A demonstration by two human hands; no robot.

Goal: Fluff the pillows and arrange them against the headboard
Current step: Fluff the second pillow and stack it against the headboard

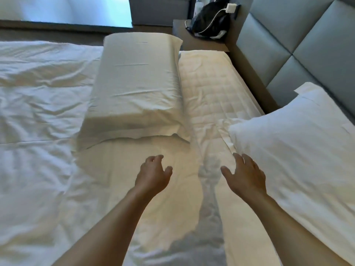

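A flat white pillow (136,87) lies lengthwise on the bed, away from the grey padded headboard (299,47). A plumper white pillow (299,150) leans against the headboard at the right. My left hand (153,175) hovers over the sheet just below the flat pillow, fingers curled and apart, holding nothing. My right hand (245,173) is spread open beside the left corner of the plump pillow, fingertips near its edge but apart from it.
A rumpled white duvet (38,112) covers the left of the bed. Bare quilted mattress pad (215,89) runs between the flat pillow and the headboard. A nightstand (184,29) at the far end holds a black bag (209,20) and a white charger (230,7).
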